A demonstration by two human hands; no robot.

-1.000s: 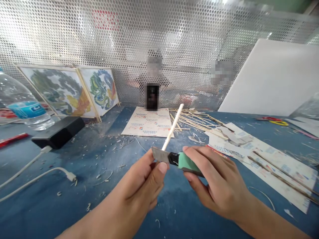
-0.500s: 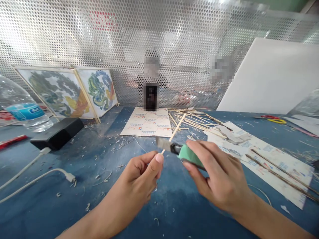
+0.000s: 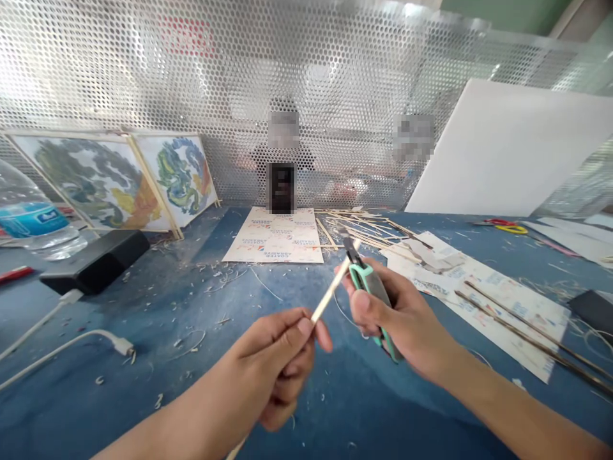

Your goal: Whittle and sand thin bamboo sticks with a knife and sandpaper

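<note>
Between thumb and fingers, my left hand (image 3: pixel 282 364) pinches a thin pale wooden stick (image 3: pixel 330 291) that slants up and away to the right. My right hand (image 3: pixel 397 313) is wrapped round a green and grey utility knife (image 3: pixel 376 294). The knife points up and left, its blade blurred beside the stick's far end; whether blade and stick touch, I cannot tell. Fingers of my right hand are close to the stick. Behind lies a pile of similar thin sticks (image 3: pixel 368 229).
Printed abrasive sheets (image 3: pixel 271 246) lie on the blue table, two dark sticks (image 3: pixel 522 326) on the right one. At left are painted dragon panels (image 3: pixel 96 185), a water bottle (image 3: pixel 36 220), a black box (image 3: pixel 96 262) and cables. Scissors (image 3: pixel 510 227) lie right; a perforated metal screen (image 3: pixel 230 76) stands behind.
My right hand has turned the knife from pointing left to pointing up and left. The stick has shifted, with a longer stretch showing above my left hand. The view has moved slightly right.
</note>
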